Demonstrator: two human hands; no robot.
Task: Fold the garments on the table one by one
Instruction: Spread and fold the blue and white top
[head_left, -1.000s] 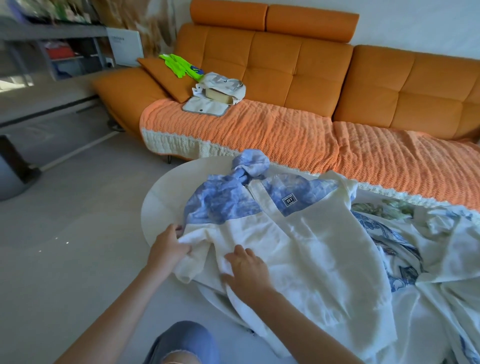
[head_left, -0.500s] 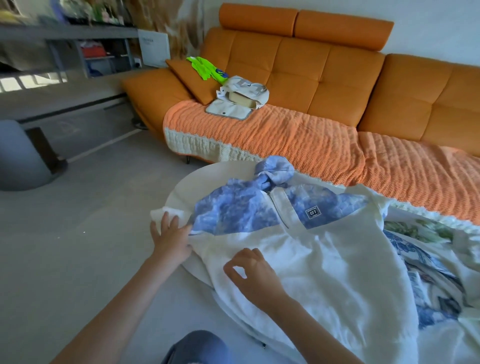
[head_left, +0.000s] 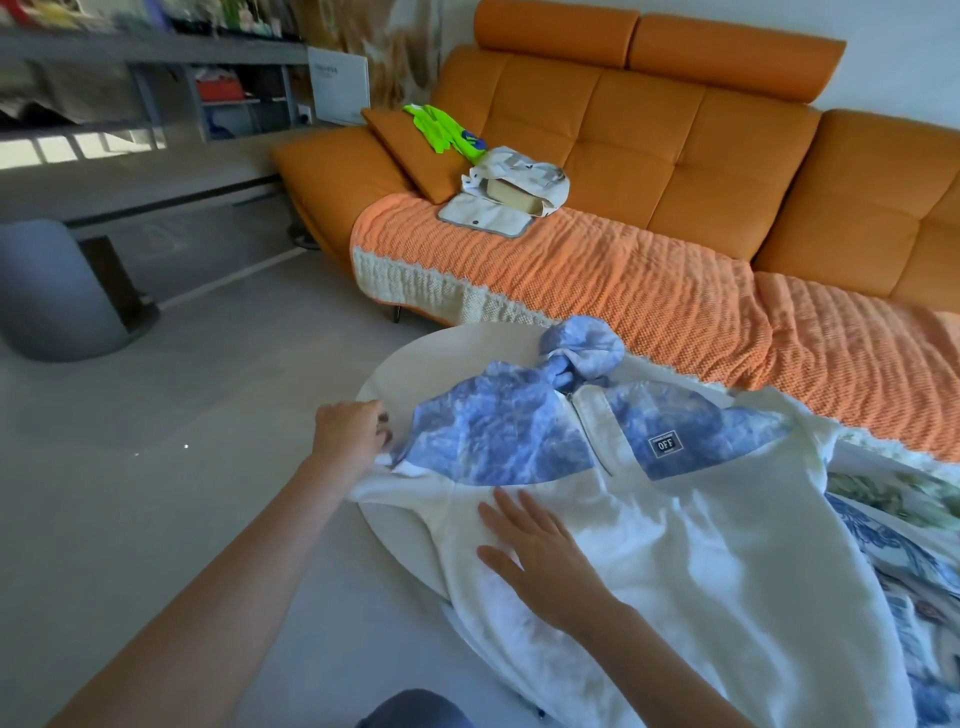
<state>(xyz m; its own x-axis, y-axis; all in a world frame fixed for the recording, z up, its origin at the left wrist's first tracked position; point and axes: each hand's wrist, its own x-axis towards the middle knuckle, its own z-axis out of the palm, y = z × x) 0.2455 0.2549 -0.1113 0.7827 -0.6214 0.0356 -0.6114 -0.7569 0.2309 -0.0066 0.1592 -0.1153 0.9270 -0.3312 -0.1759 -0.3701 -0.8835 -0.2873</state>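
A white hooded jacket (head_left: 701, 561) with blue marbled shoulders, a bunched blue hood and a small "OFF" label lies front-up on the round white table (head_left: 415, 374). My left hand (head_left: 350, 434) pinches the jacket's left shoulder edge at the table's left side. Flat on the white chest panel rests my right hand (head_left: 540, 556), fingers spread and pressing the cloth. More garments with blue and green prints (head_left: 904, 525) are heaped to the right, partly under the jacket.
An orange sofa (head_left: 701, 156) with an orange knitted throw runs close behind the table. On it lie a beige bag, a cushion and a neon green item. Grey floor lies to the left, with a grey round stool (head_left: 47, 291) and shelving beyond.
My left hand has moved up along the jacket's left edge to the shoulder and gripped it. My right hand has opened flat on the white front. The view shifted left.
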